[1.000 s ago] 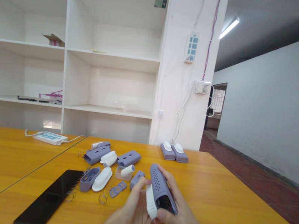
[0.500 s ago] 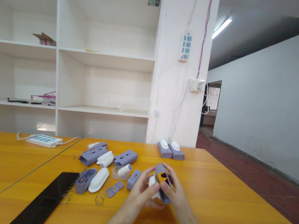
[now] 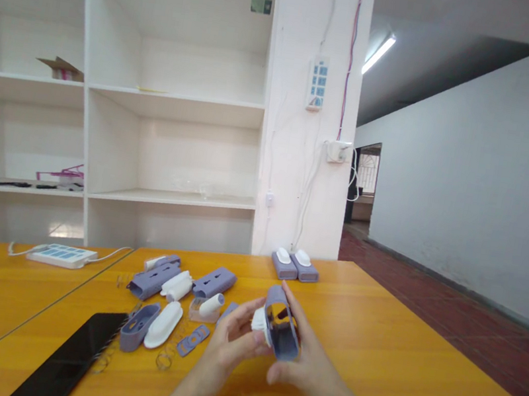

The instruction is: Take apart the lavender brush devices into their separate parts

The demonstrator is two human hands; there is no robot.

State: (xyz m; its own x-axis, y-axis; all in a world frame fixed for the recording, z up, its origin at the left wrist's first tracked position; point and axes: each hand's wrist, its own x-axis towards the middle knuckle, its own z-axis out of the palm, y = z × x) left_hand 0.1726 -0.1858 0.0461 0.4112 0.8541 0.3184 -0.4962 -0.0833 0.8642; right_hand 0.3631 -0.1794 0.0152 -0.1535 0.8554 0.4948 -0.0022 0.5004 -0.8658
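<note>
Above the front of the table, my right hand (image 3: 311, 363) grips a hollow purple plastic housing (image 3: 287, 347) along its right side, the thumb low at its near end. The housing's open end faces me. My left hand (image 3: 229, 343) has its fingers closed round a white plastic piece (image 3: 259, 321), which sits against the left side of the housing. Whether the two are joined, I cannot tell. A purple part (image 3: 227, 313) on the table is partly hidden behind my left hand.
Left of my hands lie purple shells (image 3: 213, 282), a white oval cover (image 3: 164, 325), flat purple plates (image 3: 193, 341), wire springs (image 3: 164, 359) and a black tablet-like slab (image 3: 73, 355). Two purple units with white tops (image 3: 302, 257) stand at the back edge. A power strip (image 3: 62, 254) lies far left.
My right thumb has moved from over the housing's opening down to its near end. The housing has turned a little, showing more of its inside. The view has shifted slightly right.
</note>
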